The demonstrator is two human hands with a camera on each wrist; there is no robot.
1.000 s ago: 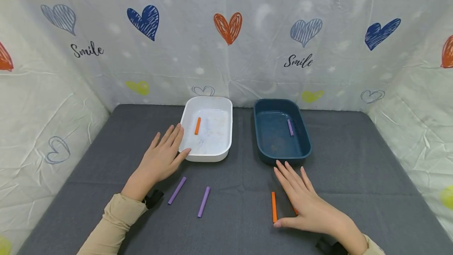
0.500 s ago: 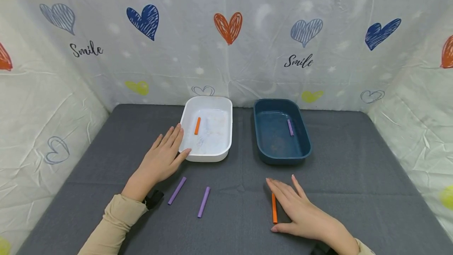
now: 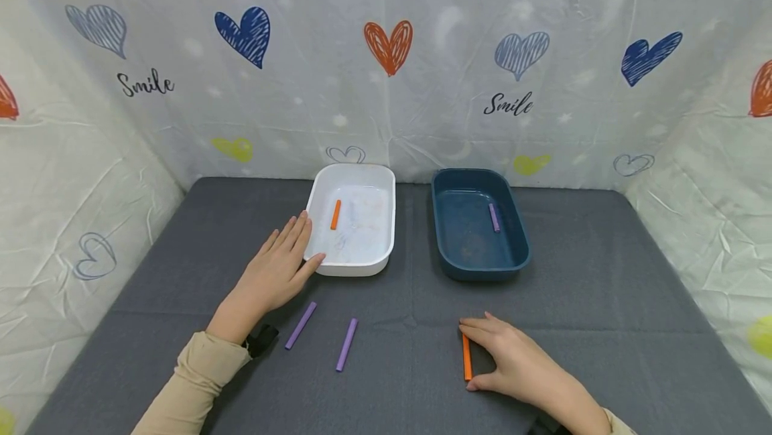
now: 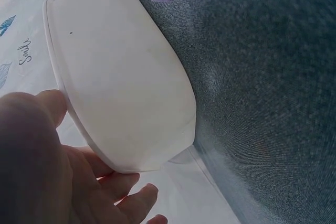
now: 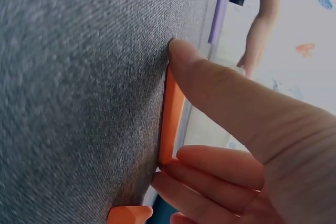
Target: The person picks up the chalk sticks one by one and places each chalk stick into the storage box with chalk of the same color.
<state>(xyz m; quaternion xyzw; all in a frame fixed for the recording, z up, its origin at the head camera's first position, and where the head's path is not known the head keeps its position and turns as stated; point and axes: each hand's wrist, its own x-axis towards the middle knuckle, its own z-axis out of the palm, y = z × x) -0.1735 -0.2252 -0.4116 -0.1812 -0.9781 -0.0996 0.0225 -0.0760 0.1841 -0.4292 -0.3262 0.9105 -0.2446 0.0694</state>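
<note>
My right hand (image 3: 519, 361) is low over the table, spanning an orange stick (image 3: 467, 358) lengthwise. In the right wrist view the thumb tip is at one end of that orange stick (image 5: 171, 121) and the fingertips are at the other, pinching it. A second orange stick (image 5: 128, 214) lies nearby on the cloth, hidden under the hand in the head view. My left hand (image 3: 274, 274), fingers extended, rests against the left rim of the white tray (image 3: 356, 267). Inside that tray lies an orange stick (image 3: 336, 214). Two purple sticks (image 3: 300, 326) (image 3: 346, 345) lie before it.
A dark blue tray (image 3: 482, 269) stands at the back right, with a purple stick (image 3: 494, 218) in it. Grey cloth (image 3: 410, 381) covers the table. A white printed curtain (image 3: 446, 127) closes off the back and sides.
My right hand has drawn back from beside the blue tray, and its fingers have closed in on the ends of the orange stick. The left hand stays at the white tray.
</note>
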